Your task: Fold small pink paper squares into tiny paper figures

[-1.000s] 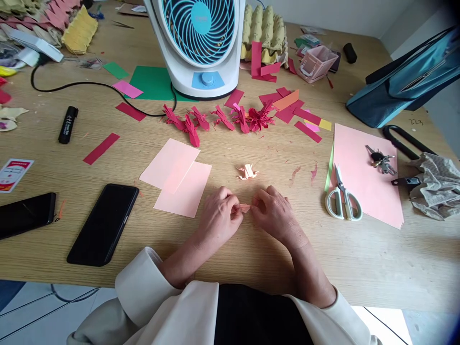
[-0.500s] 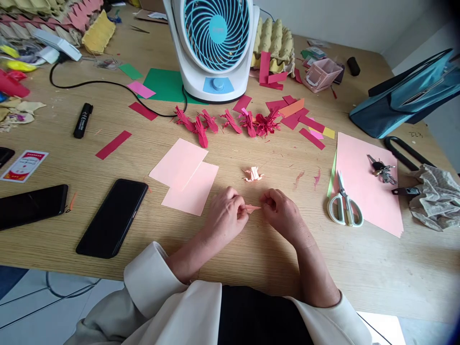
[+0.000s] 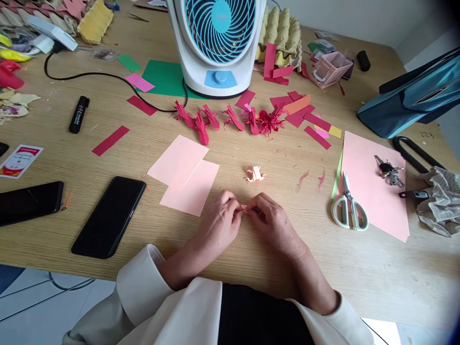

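Between my two hands is a small folded piece of pink paper (image 3: 244,207), mostly hidden by the fingers. My left hand (image 3: 222,218) pinches its left end. The fingertips of my right hand (image 3: 269,219) are closed on the right end. Just beyond the hands sits a small pale pink folded paper figure (image 3: 255,174) with pointed legs. To the left lie two overlapping pink paper sheets (image 3: 192,187). Farther back, several red folded paper figures (image 3: 201,127) stretch in a row in front of the fan.
A white fan (image 3: 221,79) stands at the back. Scissors (image 3: 348,203) and keys (image 3: 390,171) lie on a pink paper stack (image 3: 373,201) at right. Black phones (image 3: 109,218) and a marker (image 3: 79,115) are at left. A blue bag (image 3: 402,103) stands far right.
My right hand has moved left to the folded pink paper, and its fingers now close on the right end. The left hand keeps its pinch. The whole view has shifted slightly.
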Demonstrator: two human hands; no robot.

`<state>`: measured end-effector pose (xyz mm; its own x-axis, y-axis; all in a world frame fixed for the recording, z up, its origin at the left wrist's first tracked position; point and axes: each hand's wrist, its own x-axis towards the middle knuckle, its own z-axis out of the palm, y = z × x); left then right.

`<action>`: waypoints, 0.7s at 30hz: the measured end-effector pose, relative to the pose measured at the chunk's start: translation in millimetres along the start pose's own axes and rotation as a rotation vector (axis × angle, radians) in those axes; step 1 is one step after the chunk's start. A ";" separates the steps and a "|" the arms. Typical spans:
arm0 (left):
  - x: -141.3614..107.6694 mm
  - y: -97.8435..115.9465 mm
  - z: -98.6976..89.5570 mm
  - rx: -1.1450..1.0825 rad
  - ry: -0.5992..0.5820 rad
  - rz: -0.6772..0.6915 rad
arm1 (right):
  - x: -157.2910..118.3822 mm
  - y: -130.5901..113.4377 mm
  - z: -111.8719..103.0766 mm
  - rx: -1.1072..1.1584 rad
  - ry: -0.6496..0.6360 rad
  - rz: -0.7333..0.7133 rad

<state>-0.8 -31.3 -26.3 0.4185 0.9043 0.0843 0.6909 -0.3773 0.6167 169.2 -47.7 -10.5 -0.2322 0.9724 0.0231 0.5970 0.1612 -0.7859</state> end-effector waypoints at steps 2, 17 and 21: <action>-2.9 -0.8 -2.4 -0.003 0.014 -0.004 | 0.5 0.3 -0.8 -0.004 -0.001 0.006; -0.1 0.0 -0.3 0.140 0.022 -0.038 | 9.1 -4.2 11.7 -0.154 0.067 0.090; 0.3 -0.9 1.0 0.161 0.027 -0.035 | 11.1 -6.5 13.9 -0.199 0.071 0.107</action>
<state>-0.7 -30.9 -27.6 0.3782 0.9216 0.0874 0.7910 -0.3708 0.4866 152.1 -40.3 -13.7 -0.1088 0.9940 -0.0046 0.7567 0.0799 -0.6488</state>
